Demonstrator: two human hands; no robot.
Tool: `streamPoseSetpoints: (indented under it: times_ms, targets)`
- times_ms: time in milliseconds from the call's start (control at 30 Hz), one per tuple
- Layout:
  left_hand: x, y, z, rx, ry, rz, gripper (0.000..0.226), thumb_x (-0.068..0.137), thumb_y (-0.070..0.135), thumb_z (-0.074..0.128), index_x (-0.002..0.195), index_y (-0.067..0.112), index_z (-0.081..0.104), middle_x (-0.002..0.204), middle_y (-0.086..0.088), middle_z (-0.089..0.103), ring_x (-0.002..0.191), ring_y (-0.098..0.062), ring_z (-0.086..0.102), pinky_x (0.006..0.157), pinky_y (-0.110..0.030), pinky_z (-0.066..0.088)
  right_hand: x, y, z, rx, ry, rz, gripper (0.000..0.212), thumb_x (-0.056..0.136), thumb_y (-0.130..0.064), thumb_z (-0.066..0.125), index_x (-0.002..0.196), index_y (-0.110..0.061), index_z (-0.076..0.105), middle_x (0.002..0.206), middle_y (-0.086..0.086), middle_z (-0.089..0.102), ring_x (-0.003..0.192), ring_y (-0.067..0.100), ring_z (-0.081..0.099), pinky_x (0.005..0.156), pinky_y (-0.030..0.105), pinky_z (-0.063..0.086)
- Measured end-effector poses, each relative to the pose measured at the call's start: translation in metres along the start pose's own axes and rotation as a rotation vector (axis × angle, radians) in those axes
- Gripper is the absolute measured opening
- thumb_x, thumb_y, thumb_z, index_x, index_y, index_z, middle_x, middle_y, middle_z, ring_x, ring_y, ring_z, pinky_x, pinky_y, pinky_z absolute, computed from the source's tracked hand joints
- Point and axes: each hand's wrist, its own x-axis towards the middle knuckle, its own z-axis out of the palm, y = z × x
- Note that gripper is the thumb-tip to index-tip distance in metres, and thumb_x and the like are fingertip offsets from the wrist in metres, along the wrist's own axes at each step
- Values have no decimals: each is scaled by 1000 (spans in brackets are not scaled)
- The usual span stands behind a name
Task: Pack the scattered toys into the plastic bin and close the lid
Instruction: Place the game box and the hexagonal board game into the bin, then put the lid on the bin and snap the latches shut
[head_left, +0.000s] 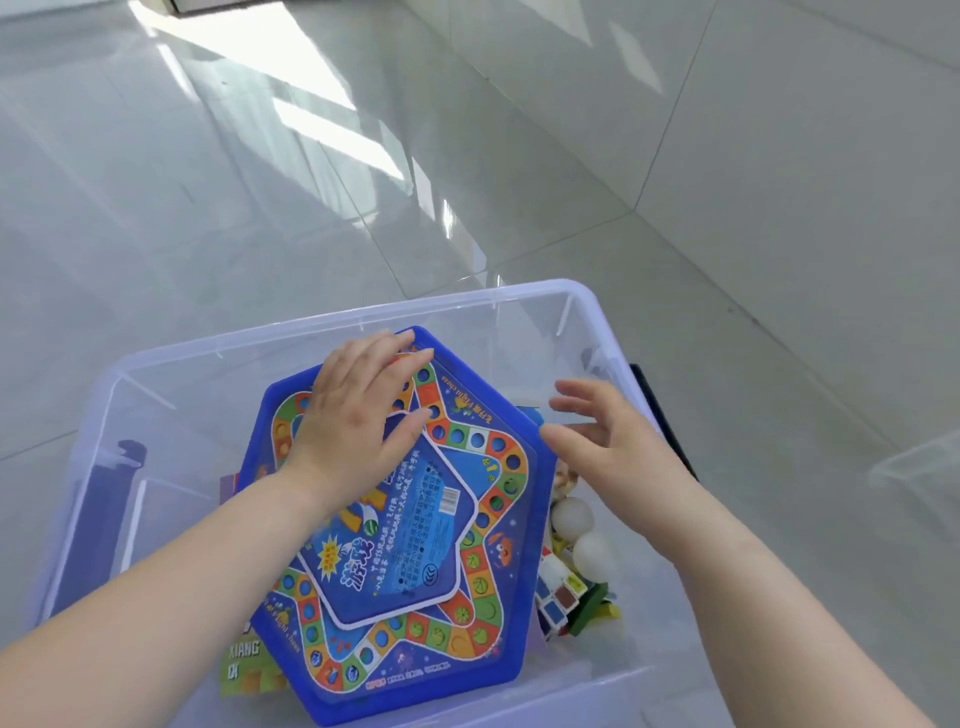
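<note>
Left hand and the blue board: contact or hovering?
Touching. The head view shows the left hand lying flat on the board, palm down, with straight fingers reaching to its far corner and no gap visible beneath them.

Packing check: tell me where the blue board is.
Head view: the board lies in the clear bin, under the left hand, white balls at its right.

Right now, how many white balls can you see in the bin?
2. The far ball lies in the bin, beside the right edge of the board; the near ball lies just below it in the picture. The board may hide more.
</note>
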Motion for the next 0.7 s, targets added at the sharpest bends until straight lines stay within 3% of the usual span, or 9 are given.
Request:
streamPoseSetpoints:
  times_ms: [33,100,200,267,367,500,633,700]
  targets:
    - [8,16,-2,-54,38,48,37,81,30,43,116,16,45,116,-18,63,113,-20,39,103,-34,29,-9,-1,-5,-62,36,-100,26,89,-17,55,103,-39,49,100,-17,55,88,-1,57,60,2,48]
    - [28,56,-5,-175,87,156,31,80,24,46,110,17,49,110,-14,66,109,-18,44,101,-25,27,-28,-1,-20,-189,131,-239,38,88,-10,55,80,-46,45,84,-26,55,79,-5,58,69,2,44]
    - [54,118,1,-326,89,290,26,80,19,48,99,13,65,100,-9,71,103,-14,49,97,-19,31,-48,16,-63,-214,360,-234,42,87,-2,52,73,-42,49,76,-24,57,71,0,59,69,2,42]
    - [62,157,20,-358,66,376,25,79,18,48,85,10,72,89,-5,73,94,-11,53,92,-22,35,-58,42,-102,-265,536,-163,30,88,2,49,83,-26,59,79,-13,61,78,6,59,68,5,41]
    - [68,199,50,-294,1,435,29,77,24,46,68,13,72,69,-1,73,74,-12,60,85,-27,35,-80,90,-160,-539,613,22,29,89,2,46,114,-6,59,114,5,61,112,24,53,86,17,33]
    - [62,197,62,-252,-64,288,43,77,31,40,55,6,68,51,-7,64,57,-27,58,72,-30,31,-119,147,-240,-854,736,252,46,91,-4,45,137,-8,39,151,11,27,139,26,24,109,26,16]
    - [58,185,65,-309,-165,178,50,75,35,30,41,9,56,49,-7,56,59,-32,55,75,-34,35,-146,179,-296,-919,951,450,55,91,-5,45,143,-8,26,155,14,12,143,31,9,113,38,10]
    - [62,188,72,-284,-148,184,52,76,34,29,37,8,50,44,-7,51,54,-32,53,69,-25,32,-150,190,-311,-926,979,515,57,90,-4,48,142,-6,27,153,18,16,141,34,12,113,41,11]
